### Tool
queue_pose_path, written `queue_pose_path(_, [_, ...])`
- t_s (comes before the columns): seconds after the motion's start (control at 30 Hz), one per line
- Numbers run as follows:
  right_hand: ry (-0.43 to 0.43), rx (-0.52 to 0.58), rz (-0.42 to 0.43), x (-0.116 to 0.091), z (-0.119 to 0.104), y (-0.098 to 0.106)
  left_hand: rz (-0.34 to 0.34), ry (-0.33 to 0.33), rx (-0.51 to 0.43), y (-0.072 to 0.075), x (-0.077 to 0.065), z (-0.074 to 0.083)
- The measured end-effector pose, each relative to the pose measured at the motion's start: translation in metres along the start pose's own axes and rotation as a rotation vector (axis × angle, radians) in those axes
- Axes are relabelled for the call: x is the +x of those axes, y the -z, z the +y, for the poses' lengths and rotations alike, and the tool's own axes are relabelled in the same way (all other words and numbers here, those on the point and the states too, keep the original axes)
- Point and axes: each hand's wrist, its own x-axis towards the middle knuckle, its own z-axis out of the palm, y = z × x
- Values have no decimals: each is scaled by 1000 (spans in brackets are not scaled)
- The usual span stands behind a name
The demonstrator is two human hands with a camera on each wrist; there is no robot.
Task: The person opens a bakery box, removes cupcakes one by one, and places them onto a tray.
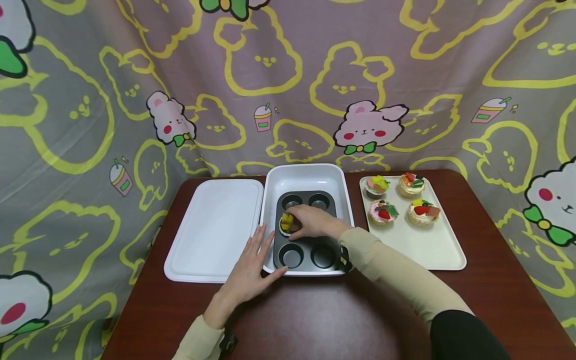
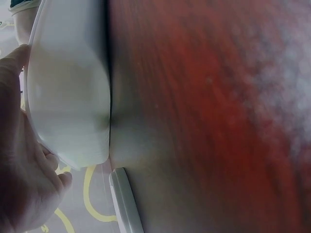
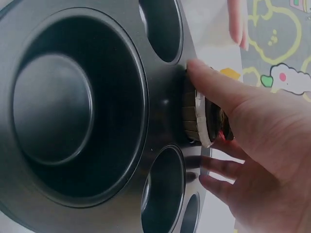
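My right hand point(image 1: 316, 221) pinches a small cupcake point(image 1: 285, 225) with a dark top and yellow bits. The cupcake sits at the middle-left cup of a dark muffin pan point(image 1: 307, 246); in the right wrist view its ribbed side point(image 3: 189, 114) shows partly sunk in the cup. The pan lies inside a deep white basin point(image 1: 307, 178). My left hand point(image 1: 247, 267) is spread with straight fingers at the basin's near left corner, its fingertips right at the rim. Several other pan cups show nothing in them.
To the right a cream tray point(image 1: 418, 250) holds several decorated cupcakes, such as a strawberry-topped one point(image 1: 423, 212), at its far end. A flat white lid point(image 1: 213, 230) lies left of the basin. All stand on a dark red-brown table point(image 1: 342, 320), with a patterned cloth point(image 1: 288, 75) behind.
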Motion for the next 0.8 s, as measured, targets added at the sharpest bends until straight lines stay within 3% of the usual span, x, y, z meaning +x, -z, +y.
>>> queue_pose_path(0.07, [21, 1, 19, 6, 11, -11, 1, 0, 2, 0, 0, 0])
queue_pose_path(0.3, [-3, 3, -13, -18, -36, 29, 7, -5, 1, -1, 0, -1])
queue_pose_path(0.57, [-9, -49, 28, -27, -60, 43, 7, -4, -9, -1, 0, -1])
queue_pose_path(0.8, [-8, 85, 55, -33, -63, 54, 16, -14, -9, -1, 0, -2])
